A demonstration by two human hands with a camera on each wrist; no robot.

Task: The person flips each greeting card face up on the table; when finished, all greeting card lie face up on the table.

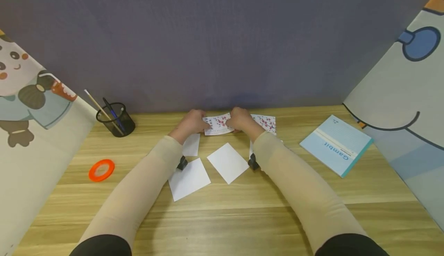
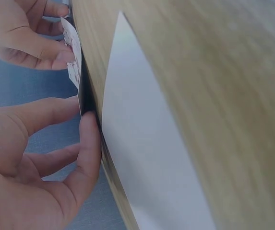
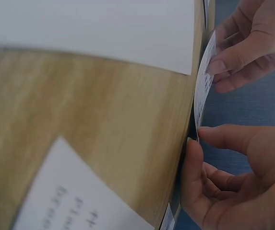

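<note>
A card printed with pink blossoms (image 1: 218,124) is held up at the back of the table, slightly bowed. My left hand (image 1: 194,125) pinches its left end between thumb and index finger. The other end is pinched the same way by my right hand (image 1: 241,120). Seen edge-on in the left wrist view, the card (image 2: 75,52) stands just above the wood. A second blossom-printed card (image 1: 268,122) lies right beside my right hand, partly hidden by it. Below the hands lie a white square card (image 1: 228,163) and another white card (image 1: 190,179).
A white piece (image 1: 191,145) lies under my left wrist; a card with printed letters (image 3: 75,196) lies near my right one. Leftward are a mesh pen holder (image 1: 118,121) and an orange ring (image 1: 101,170). A light-blue Gambit notebook (image 1: 336,145) lies rightward. A grey wall (image 1: 222,48) rises behind.
</note>
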